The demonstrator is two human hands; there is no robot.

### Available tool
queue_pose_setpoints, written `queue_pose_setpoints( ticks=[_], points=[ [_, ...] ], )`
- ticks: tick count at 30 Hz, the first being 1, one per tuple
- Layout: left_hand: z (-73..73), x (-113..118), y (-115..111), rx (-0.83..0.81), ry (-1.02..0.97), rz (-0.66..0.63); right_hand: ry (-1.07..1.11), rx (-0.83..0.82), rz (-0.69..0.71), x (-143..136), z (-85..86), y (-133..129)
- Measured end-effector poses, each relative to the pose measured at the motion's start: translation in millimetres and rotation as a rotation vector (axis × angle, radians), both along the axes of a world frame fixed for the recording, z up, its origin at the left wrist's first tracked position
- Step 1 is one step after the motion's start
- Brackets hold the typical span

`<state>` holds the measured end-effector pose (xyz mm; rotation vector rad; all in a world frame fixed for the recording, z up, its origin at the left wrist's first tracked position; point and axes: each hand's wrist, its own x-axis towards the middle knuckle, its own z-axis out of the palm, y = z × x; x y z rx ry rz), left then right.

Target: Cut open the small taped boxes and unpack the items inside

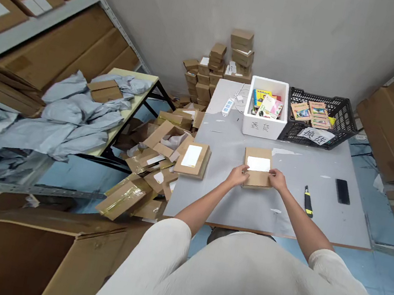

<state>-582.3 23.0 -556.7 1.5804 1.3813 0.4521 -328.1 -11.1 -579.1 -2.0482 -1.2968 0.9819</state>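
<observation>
A flat brown cardboard box [257, 179] with a white label on its top lies on the grey table in front of me. My left hand [239, 175] grips its left edge, fingers closed at the side of the label. On the opposite edge, my right hand [277, 179] pinches the box near the label's right end. To the left, another cardboard box [191, 161] with a white label sits at the table's left edge. A utility knife [308, 202] with a black and yellow handle lies to the right of my right hand.
A white foam box [263, 127] with books and a black crate [339, 137] with small packs stand at the table's back. A phone [342, 191] lies right, a power strip [228, 106] back left. Piled cartons [125, 198] fill the floor left, beside grey parcels [73, 115].
</observation>
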Motion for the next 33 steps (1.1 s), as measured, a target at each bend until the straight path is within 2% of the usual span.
queue_pose_setpoints(
  ticks=[6,9,12,16,20,23,27,33],
  points=[
    [-1.3,60.1,-12.6,0.012,0.027,-0.02,-0.057,-0.013,0.01,63.9,-9.5,-18.7],
    [3.4,77.3,-20.3,0.087,0.09,-0.097,-0.061,-0.021,0.046,79.7,-9.6,-20.0],
    [7.5,87.0,-29.9,0.196,0.186,-0.151,-0.1,0.039,0.106,87.1,-6.9,-6.9],
    [8.3,91.8,-42.5,0.116,0.254,-0.199,-0.194,0.116,0.206,89.0,-1.6,29.4],
    [5.8,91.9,-50.9,0.033,0.266,-0.225,-0.263,0.11,0.303,84.0,-0.6,67.6],
    [2.5,92.0,-54.6,0.017,0.258,-0.236,-0.326,0.077,0.385,78.6,-1.7,83.8],
    [-2.7,89.8,-55.2,0.044,0.241,-0.224,-0.459,-0.041,0.446,75.9,2.1,85.4],
    [-7.5,68.2,-35.5,0.071,0.345,-0.069,-0.523,-0.173,0.286,90.1,9.7,63.9]
  ],
)
